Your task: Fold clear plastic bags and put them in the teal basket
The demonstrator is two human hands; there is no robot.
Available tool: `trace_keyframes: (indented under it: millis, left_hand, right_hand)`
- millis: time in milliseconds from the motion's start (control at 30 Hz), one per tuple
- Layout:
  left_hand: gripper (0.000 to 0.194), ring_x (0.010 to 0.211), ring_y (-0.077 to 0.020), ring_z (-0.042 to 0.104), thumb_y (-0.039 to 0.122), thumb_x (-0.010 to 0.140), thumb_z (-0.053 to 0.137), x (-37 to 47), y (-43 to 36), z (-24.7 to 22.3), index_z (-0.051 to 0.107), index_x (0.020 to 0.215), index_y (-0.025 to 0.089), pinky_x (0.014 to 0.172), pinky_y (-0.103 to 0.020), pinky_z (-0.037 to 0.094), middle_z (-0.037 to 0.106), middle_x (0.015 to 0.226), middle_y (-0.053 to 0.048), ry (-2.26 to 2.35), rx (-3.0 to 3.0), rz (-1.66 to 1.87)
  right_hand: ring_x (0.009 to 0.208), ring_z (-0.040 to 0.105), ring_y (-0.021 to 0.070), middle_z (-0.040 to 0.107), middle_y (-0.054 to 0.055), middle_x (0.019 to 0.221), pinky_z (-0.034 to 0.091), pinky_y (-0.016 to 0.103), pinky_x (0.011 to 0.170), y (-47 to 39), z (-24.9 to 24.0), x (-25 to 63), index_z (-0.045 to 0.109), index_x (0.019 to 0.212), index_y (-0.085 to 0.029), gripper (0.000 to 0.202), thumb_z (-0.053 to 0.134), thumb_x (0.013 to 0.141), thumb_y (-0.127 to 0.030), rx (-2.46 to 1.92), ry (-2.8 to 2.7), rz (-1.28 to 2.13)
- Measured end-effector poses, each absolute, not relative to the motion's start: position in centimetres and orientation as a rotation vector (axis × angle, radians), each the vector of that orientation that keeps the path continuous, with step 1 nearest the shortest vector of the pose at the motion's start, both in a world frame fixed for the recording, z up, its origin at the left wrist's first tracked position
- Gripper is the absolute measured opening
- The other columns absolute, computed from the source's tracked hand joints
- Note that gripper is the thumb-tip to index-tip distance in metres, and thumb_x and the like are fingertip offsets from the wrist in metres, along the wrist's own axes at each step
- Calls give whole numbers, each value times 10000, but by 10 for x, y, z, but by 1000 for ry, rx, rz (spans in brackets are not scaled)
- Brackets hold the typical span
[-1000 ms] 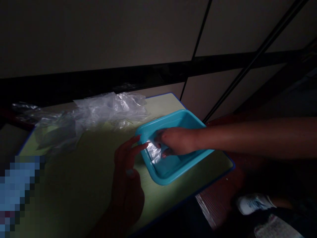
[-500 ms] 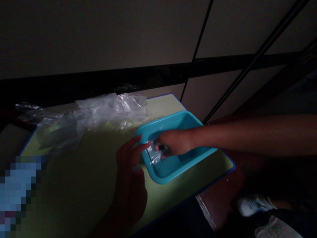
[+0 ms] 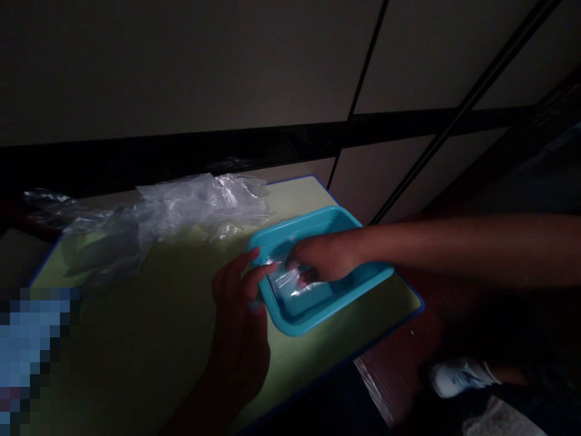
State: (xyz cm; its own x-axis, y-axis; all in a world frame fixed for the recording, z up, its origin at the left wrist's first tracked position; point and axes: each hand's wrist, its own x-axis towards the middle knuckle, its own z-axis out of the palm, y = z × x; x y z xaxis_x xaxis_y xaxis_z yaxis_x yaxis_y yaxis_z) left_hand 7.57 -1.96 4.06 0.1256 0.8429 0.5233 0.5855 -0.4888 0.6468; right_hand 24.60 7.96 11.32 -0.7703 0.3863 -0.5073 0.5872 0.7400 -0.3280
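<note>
A turquoise plastic tray (image 3: pixel 297 327) rests on the yellow-green tabletop (image 3: pixel 172 339). Inside it, at the left end, lies a small clear plastic packet (image 3: pixel 287 280). My right hand (image 3: pixel 320 259) reaches into the tray from the right, its fingers curled down against the packet. My left hand (image 3: pixel 240 327) is at the tray's left rim, fingers bent and apart, with the fingertips over the rim beside the packet. The light is dim, and the right fingertips are partly hidden.
Crumpled clear plastic bags (image 3: pixel 181 209) spread along the table's back edge. Dark-seamed panels (image 3: pixel 181 66) stand behind the table. At the lower right a white shoe (image 3: pixel 460 378) is on the reddish floor. A pixelated blue patch covers the left edge.
My right hand's fingers have shifted slightly on the packet, which shows more of its shiny surface. The left hand stays at the rim. The whole view has moved a little.
</note>
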Motion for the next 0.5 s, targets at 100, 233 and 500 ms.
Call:
trace_keyframes:
  millis: [100, 233, 500]
  left_hand:
    - [483, 1195, -237, 382, 455, 946, 144, 77, -20, 40, 529, 1141, 239, 1003, -444, 325, 441, 1292, -71, 1386, 2122, 1321]
    - [465, 1202, -239, 373, 444, 947, 163, 78, -20, 41, 540, 1123, 237, 1012, -447, 319, 437, 1301, -68, 1379, 2106, 1328]
    - [464, 1204, -238, 358, 422, 949, 154, 78, -18, 40, 546, 1117, 239, 1014, -444, 308, 434, 1308, -62, 1374, 2110, 1321]
  right_hand:
    - [754, 590, 171, 667, 88, 877, 396, 266, 659, 83, 132, 253, 646, 1006, -96, 233, 578, 820, -218, 890, 2468, -567]
    - [782, 608, 199, 668, 112, 887, 406, 288, 683, 83, 142, 257, 654, 980, -79, 236, 610, 793, -216, 1046, 2332, -348]
    - [877, 609, 238, 649, 151, 993, 426, 309, 694, 82, 125, 255, 633, 1018, -70, 245, 559, 791, -124, 1043, 2270, -229]
